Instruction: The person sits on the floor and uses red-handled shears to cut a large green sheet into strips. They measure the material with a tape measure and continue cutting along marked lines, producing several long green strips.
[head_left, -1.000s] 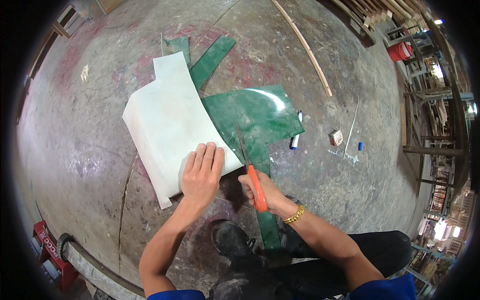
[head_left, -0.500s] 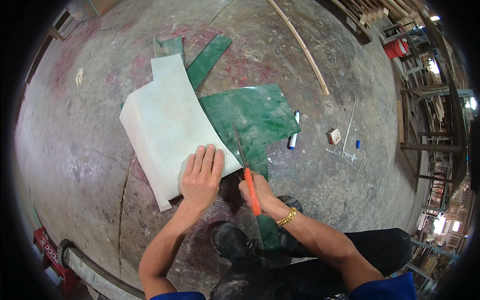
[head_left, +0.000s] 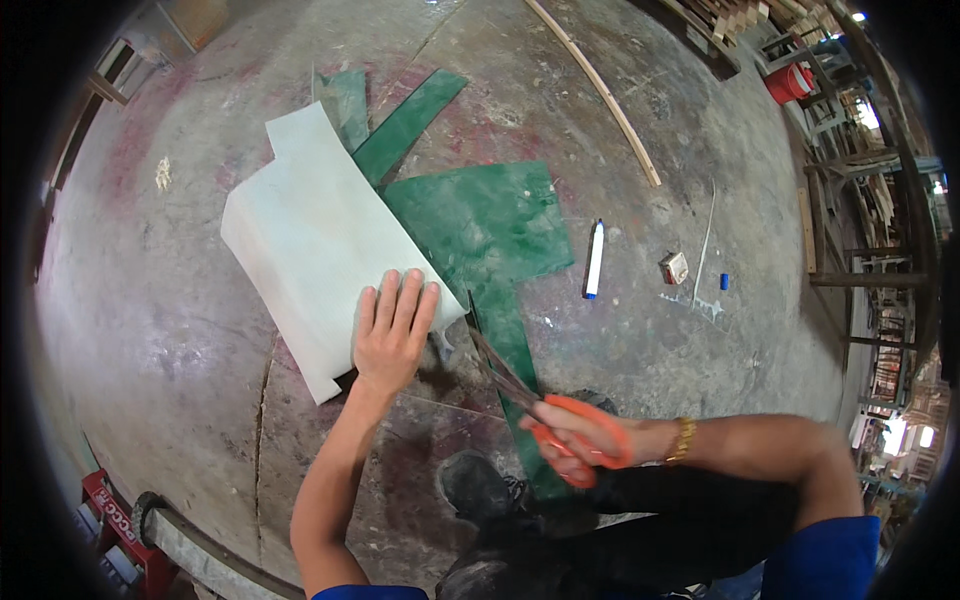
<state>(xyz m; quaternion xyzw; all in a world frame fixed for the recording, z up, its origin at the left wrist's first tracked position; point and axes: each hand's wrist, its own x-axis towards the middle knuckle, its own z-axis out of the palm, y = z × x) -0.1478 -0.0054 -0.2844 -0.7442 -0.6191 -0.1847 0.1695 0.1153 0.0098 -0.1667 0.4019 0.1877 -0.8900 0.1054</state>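
Observation:
A pale sheet [head_left: 300, 220], its edges cut to a shape, lies on the floor over part of several green pieces [head_left: 480, 215]. My left hand [head_left: 390, 335] rests flat on the sheet's near right corner, fingers stretched out. My right hand [head_left: 578, 432] grips orange-handled scissors [head_left: 505, 370] by the loops. Their blades point up and left, tips beside that corner and above the green strip. Whether the blades touch either sheet I cannot tell. The sheet's underside is hidden, apart from a small curled bit below the corner.
A white and blue marker [head_left: 594, 260] lies right of the green piece. Farther right are a small box-like object [head_left: 674, 267] and a blue cap [head_left: 724, 282]. A long wooden strip [head_left: 600, 90] crosses the far floor. Wooden racks [head_left: 860, 280] line the right side, near a red bucket [head_left: 789, 84].
My right hand has drawn the scissors back toward me and to the right, turning them to a slant. The pale sheet and the green piece have shifted slightly left, my left hand with them.

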